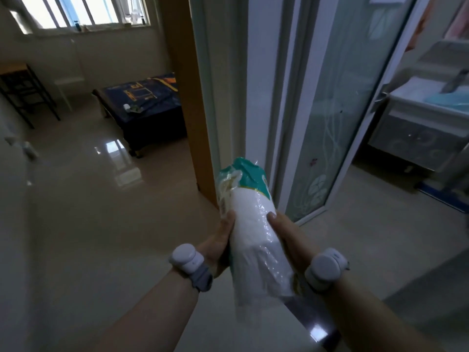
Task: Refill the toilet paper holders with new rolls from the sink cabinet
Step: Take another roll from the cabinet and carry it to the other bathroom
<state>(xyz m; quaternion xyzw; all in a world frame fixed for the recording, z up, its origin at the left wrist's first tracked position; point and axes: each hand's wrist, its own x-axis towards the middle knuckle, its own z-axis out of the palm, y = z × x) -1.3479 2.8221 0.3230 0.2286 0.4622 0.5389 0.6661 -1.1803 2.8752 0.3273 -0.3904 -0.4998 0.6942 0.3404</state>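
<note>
The person stands on the glossy tiled floor (88, 212) just outside a doorway, with both forearms reaching forward. Between the two hands is a long pack of toilet paper (253, 237), a white column wrapped in clear crinkled plastic with a green and white printed end pointing up and away. The pack is tilted, its top leaning towards the door frame (223, 72) and its loose plastic tail hanging down between the wrists.

The left hand (219, 243) presses against the left side of the pack, fingers wrapped around behind it and mostly hidden. The right hand (284, 235) is clamped on the right side, its thumb lying flat across the front of the plastic. Each wrist carries a pale grey band with a round puck-like unit: the left wristband (189, 260) and the right wristband (326, 266).

To the right, a frosted glass door (337, 110) with a leaf and vine pattern stands open. Beyond it, blurred, is a sink cabinet (416, 138) with a white basin on top, well apart from the pack.

To the left, the room opens out, with a low table (149, 105) covered by a dark blue cloth, a dark-framed shelf (25, 90) by the wall, and a barred window (83, 11) letting in daylight.
</note>
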